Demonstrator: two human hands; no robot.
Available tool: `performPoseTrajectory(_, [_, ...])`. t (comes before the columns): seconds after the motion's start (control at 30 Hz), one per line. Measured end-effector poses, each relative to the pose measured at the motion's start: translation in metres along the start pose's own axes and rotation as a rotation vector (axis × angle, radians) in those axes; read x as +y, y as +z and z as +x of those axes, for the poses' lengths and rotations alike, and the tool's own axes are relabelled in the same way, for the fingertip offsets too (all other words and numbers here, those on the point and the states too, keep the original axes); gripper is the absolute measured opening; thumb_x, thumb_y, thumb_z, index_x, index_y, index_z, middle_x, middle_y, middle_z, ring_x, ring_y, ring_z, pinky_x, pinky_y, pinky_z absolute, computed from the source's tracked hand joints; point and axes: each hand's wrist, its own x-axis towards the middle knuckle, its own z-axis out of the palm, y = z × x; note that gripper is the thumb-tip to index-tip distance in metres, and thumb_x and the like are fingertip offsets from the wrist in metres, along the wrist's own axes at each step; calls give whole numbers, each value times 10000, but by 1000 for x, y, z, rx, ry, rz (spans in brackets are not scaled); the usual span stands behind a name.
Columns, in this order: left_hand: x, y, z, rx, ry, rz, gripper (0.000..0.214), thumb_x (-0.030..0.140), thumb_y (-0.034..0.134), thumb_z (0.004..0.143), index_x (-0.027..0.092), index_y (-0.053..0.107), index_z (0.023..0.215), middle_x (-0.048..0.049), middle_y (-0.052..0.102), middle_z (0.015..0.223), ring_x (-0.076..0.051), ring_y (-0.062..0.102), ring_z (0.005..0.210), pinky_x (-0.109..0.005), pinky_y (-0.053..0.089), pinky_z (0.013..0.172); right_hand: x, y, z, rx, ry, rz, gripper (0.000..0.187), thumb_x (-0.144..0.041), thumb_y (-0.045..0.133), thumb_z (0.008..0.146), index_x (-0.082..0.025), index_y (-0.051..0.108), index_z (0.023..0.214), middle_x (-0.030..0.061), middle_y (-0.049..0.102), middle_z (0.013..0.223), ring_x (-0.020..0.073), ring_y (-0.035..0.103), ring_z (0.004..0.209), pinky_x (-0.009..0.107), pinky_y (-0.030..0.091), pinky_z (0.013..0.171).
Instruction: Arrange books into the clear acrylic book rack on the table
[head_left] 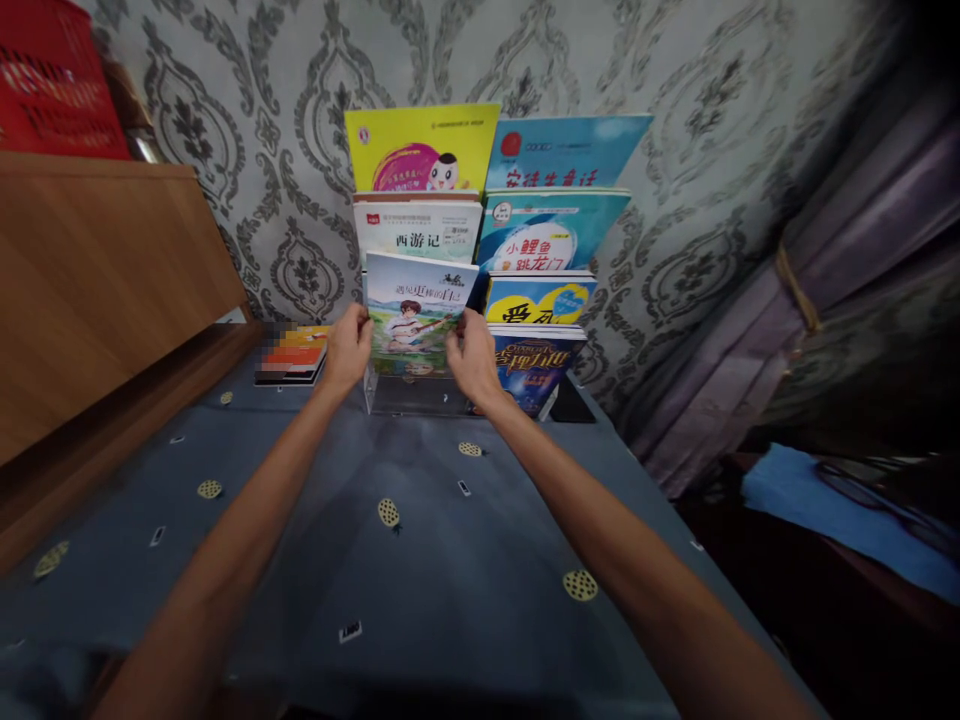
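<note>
My left hand point(349, 350) and my right hand point(472, 358) grip the side edges of a picture book point(420, 312), whose cover shows a child playing a guitar in a meadow. The book stands at the front of a clear acrylic book rack point(405, 395), and its lower part is partly behind my fingers. Behind it, the rack holds a 西游记 book point(416, 228) and a yellow book point(420, 150). To the right stand a blue carp book point(551, 230), a yellow-and-blue book point(538, 298) and a dark space-cover book point(529, 365).
The rack stands against damask wallpaper point(697, 130) on a blue patterned tablecloth point(420, 560). A small stack of books point(292, 355) lies to its left, beside a wooden cabinet point(90, 280) topped by a red crate point(52, 90). A purple curtain point(720, 330) hangs at right.
</note>
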Motion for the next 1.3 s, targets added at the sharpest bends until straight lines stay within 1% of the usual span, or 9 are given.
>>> performPoseTrajectory(0.13, [-4,2,-1,-4,-8,-24,72,151,523,842,219,533,820,-7,568,734,-186,577,727,-321,466,754,-2,-1,3,-5,1,-11,369,-143,411,878,-213,500,1229,125,553,1029,291,531,996,502,456,911])
performPoseTrajectory(0.33, [1,4,-2,15,59,133,85,147,513,842,226,521,812,-32,572,732,-220,590,768,-348,459,797,-1,0,2,-34,32,-23,374,-149,430,855,-188,513,1218,127,542,995,290,534,956,509,467,899])
performPoseTrajectory(0.67, [-8,3,-13,-148,-49,355,59,189,510,869,224,521,823,-80,620,747,-283,641,827,-411,475,837,9,9,-6,-139,43,-94,404,-186,480,808,-141,535,1205,159,593,963,305,574,861,530,507,823])
performPoseTrajectory(0.73, [-6,-1,-12,-160,-62,360,27,199,527,866,204,544,887,-105,640,805,-306,646,873,-447,480,861,11,10,-9,-159,49,-92,418,-197,483,808,-138,537,1218,155,604,941,312,581,864,535,513,819])
performPoseTrajectory(0.83, [5,-6,-5,-86,-24,288,255,200,550,861,170,536,1114,-152,652,1023,-327,624,1026,-489,468,942,8,10,-12,-133,50,-72,499,-200,484,808,-136,499,1302,159,614,974,318,590,905,545,518,847])
performPoseTrajectory(0.93, [21,-9,3,9,89,189,459,198,547,877,180,452,1325,-178,559,1300,-335,517,1243,-507,394,1071,-4,6,-8,-42,14,-43,658,-199,483,823,-163,344,1465,181,582,1140,332,577,1026,556,508,911])
performPoseTrajectory(1.1, [38,-9,15,9,163,177,533,169,525,896,213,439,1420,-166,515,1366,-349,470,1309,-512,365,1113,-27,-2,12,31,-78,-41,730,-198,443,877,-224,162,1551,188,425,1420,360,441,1290,561,461,1016])
performPoseTrajectory(1.17, [39,-7,18,-28,140,217,517,149,509,898,217,468,1409,-165,507,1383,-352,496,1289,-517,393,1091,-30,-2,19,17,-74,-38,714,-207,429,896,-237,150,1553,186,446,1410,361,482,1248,558,485,978])
performPoseTrajectory(1.3, [38,-4,21,-68,90,261,489,139,482,906,202,494,1390,-175,497,1406,-360,520,1278,-524,420,1068,-26,4,23,-32,-7,-10,746,-231,436,891,-238,116,1565,189,555,1303,326,615,976,529,533,844])
